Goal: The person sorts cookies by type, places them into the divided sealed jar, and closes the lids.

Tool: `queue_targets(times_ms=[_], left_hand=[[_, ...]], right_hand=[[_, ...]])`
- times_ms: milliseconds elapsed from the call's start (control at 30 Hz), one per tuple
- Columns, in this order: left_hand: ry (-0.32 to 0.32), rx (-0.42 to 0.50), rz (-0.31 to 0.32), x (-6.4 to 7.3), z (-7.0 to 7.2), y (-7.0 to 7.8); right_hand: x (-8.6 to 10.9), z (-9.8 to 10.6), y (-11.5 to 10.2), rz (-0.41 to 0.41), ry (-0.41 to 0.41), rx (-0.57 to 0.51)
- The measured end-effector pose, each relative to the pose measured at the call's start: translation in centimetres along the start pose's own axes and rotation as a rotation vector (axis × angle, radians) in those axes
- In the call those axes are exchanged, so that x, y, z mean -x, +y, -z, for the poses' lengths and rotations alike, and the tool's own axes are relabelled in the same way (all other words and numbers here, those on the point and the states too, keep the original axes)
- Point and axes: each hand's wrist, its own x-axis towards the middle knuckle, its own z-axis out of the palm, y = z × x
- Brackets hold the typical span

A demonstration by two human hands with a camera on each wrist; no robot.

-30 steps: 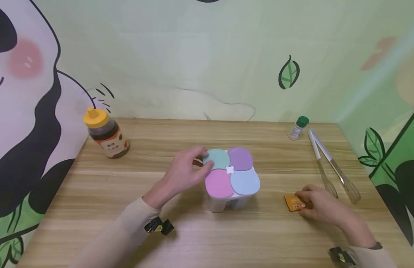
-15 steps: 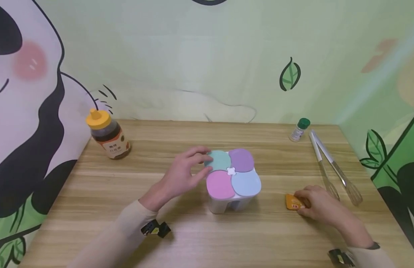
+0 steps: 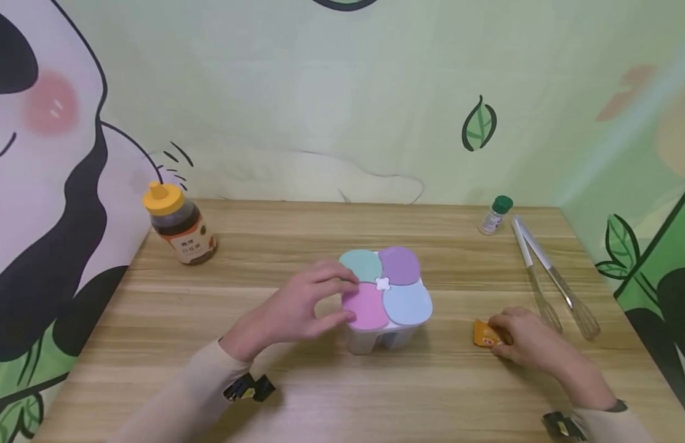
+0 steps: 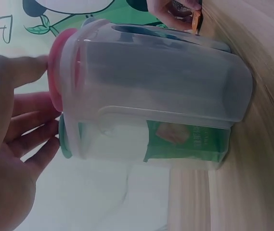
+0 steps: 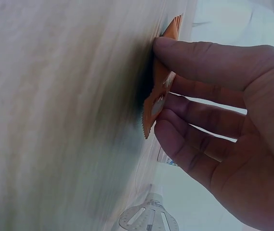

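Note:
A storage box [image 4: 161,82] of clear compartments stands upright mid-table, topped with mint [image 3: 360,266], purple [image 3: 400,265], pink [image 3: 367,307] and light blue [image 3: 407,304] lids. My left hand [image 3: 295,307] lies at its left side, fingers slightly bent and spread. Its thumb meets the pink lid's top, and its fingertips reach the border of the pink and mint lids. Through the clear wall under the mint lid I see a green packet [image 4: 187,140]. To the right, my right hand [image 3: 530,338] pinches a small orange sachet [image 3: 485,334] between thumb and fingers, low over the table.
A honey-like bottle [image 3: 186,231] with a yellow cap stands at the back left. At the back right are a green-capped shaker jar [image 3: 494,216] and metal tongs [image 3: 549,271] lying on the wooden table [image 3: 264,234]. A painted wall [image 3: 320,111] closes off the back.
My left hand has moved toward me, from the mint lid to the pink one. The right hand keeps its pinch on the orange sachet in about the same spot.

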Motion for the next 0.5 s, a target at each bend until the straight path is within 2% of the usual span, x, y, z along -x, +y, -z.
queue_targets(times_ms=[100, 500], left_hand=[[-0.022, 0.017, -0.035, -0.01, 0.11, 0.17], [-0.059, 0.025, -0.080, 0.22, 0.24, 0.04]], right_hand=[[0.04, 0.05, -0.04, -0.003, -0.007, -0.006], [-0.12, 0.12, -0.32, 0.003, -0.013, -0.002]])
